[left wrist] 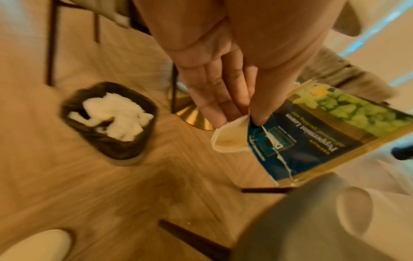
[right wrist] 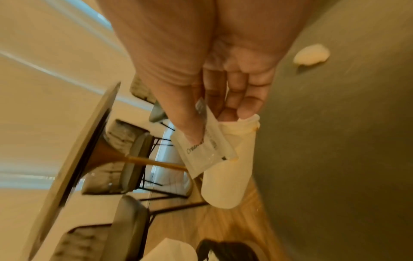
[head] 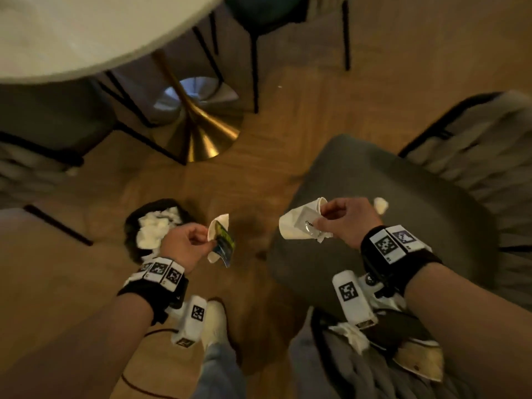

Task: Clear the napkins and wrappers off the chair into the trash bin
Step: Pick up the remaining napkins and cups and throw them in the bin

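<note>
Wooden floor [head: 259, 116] lies under both loads: left fingers [left wrist: 214, 98] pinch wrapper [left wrist: 324, 130], right fingers [right wrist: 241, 98] pinch cup [right wrist: 228, 169] and sachet [right wrist: 201, 151]; loose pinches may drop them short of the bin [head: 135, 223].

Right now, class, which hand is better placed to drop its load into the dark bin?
Left. The left hand, pinching a blue-green wrapper, hangs beside the dark napkin-filled bin; the right hand is over the grey chair seat.
</note>
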